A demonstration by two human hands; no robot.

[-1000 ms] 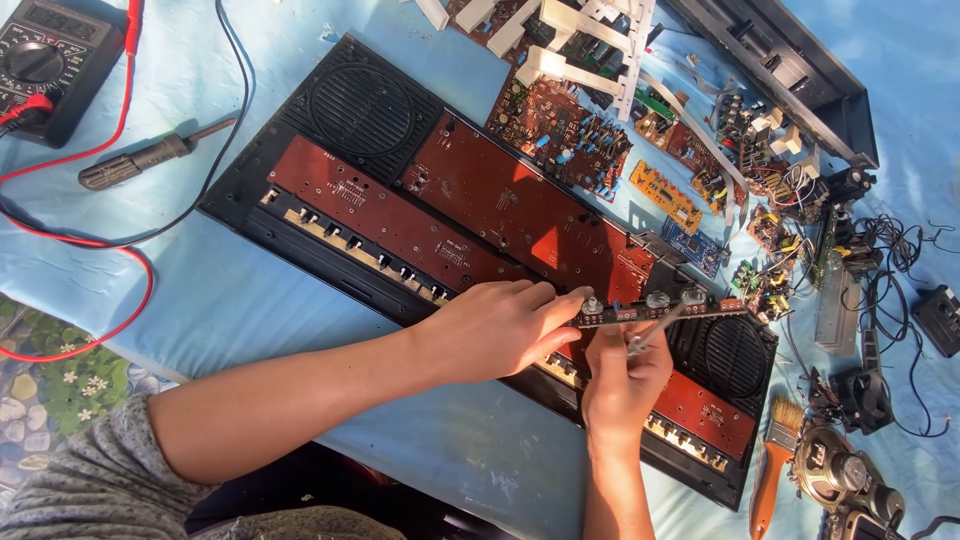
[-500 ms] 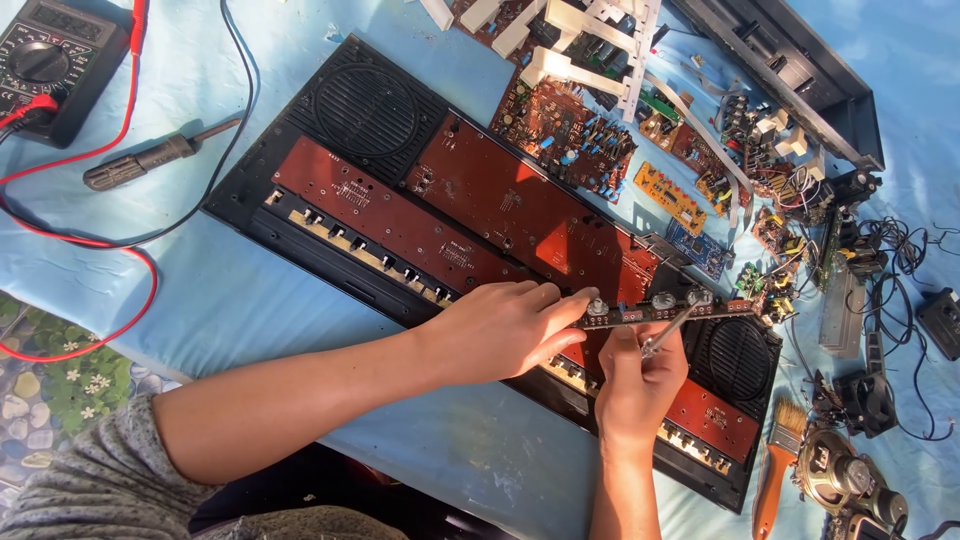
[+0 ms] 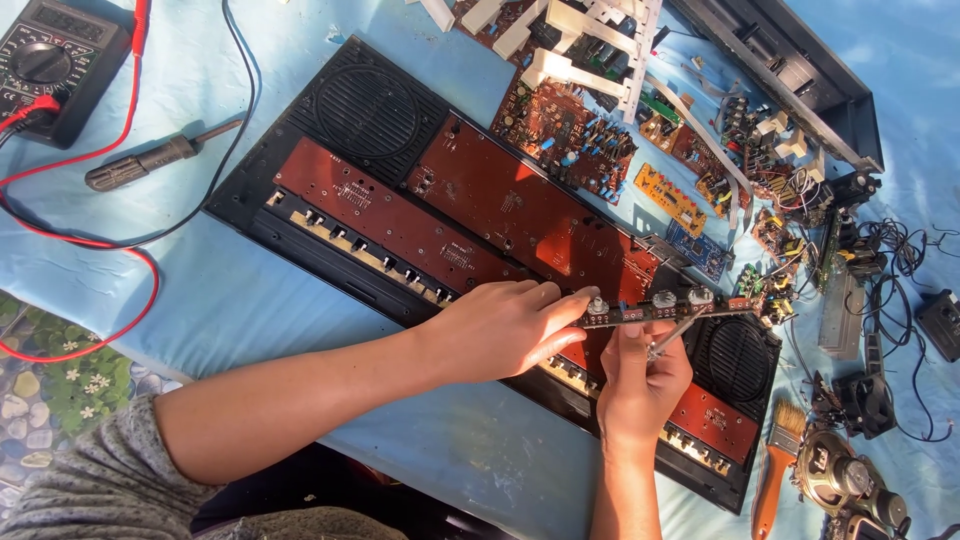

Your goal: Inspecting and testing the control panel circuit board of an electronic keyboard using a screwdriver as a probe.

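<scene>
Low centre of the frame: the left hand (image 3: pixel 510 325) pinches one narrow board (image 3: pixel 665 308) carrying three knobs; the right hand (image 3: pixel 640 375) is closed around one thin tool (image 3: pixel 672 335) beneath it, over the black chassis (image 3: pixel 300 235) with two speakers.

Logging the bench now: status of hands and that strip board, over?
Left hand pinching narrow strip board. Right hand holding metal tool under it. Wires tether its far end.
</scene>
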